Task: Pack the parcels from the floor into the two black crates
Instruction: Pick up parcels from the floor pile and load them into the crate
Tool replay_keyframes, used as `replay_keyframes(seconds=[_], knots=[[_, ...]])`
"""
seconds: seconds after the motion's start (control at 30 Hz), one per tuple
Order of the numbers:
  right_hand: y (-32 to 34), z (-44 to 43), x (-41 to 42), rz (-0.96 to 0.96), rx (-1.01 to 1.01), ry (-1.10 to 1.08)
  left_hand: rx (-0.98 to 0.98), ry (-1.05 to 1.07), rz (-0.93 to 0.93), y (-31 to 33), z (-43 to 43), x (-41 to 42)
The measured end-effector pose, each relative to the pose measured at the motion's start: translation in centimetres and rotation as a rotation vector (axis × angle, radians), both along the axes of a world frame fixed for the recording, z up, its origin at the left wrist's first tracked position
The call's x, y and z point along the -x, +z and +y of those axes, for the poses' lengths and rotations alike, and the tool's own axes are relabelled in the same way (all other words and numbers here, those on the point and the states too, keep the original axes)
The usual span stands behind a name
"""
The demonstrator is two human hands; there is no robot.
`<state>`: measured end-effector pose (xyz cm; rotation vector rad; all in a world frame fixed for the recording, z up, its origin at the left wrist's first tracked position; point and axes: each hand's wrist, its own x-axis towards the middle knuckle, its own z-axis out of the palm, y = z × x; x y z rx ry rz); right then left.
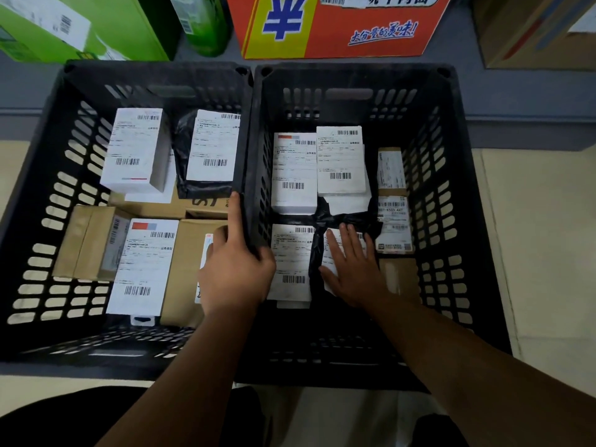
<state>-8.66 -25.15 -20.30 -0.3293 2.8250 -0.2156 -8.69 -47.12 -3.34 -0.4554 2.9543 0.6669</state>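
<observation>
The black-bagged parcel (pixel 316 259) lies in the right crate (pixel 451 130) directly beneath the right hand (pixel 351 269), whose straight, spread fingers press it down, while the left hand (pixel 237 269), farther off, grips the rim (pixel 246 175) shared with the left crate (pixel 54 175).

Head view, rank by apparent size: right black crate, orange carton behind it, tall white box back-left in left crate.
1. right black slotted plastic crate
2. orange printed cardboard carton, though the frame's top edge crops it
3. tall white labelled cardboard box
</observation>
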Motion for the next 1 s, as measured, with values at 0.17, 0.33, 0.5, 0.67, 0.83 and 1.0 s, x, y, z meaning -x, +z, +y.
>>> replay_keyframes(seconds=[0.17,0.33,0.5,0.67,0.83,1.0], knots=[[0.4,0.8,0.2,-0.021,-0.03,0.117,-0.008,0.007,-0.029,0.2,0.1,0.1],[1.0,1.6,0.0,-0.054,-0.116,0.208,0.0,0.007,-0.018,0.1,0.1,0.2],[2.2,1.5,0.1,0.039,-0.066,0.154,0.025,0.025,-0.001,-0.4,0.0,0.2],[1.1,2.0,-0.5,-0.104,-0.084,0.273,0.032,0.017,0.019,-0.8,-0.1,0.1],[0.0,1.5,-0.2,-0.107,-0.163,0.27,0.027,0.019,0.051,-1.2,-0.2,0.0],[0.9,1.5,-0.2,-0.146,-0.174,0.279,0.051,0.011,0.039,-1.4,-0.4,0.0]])
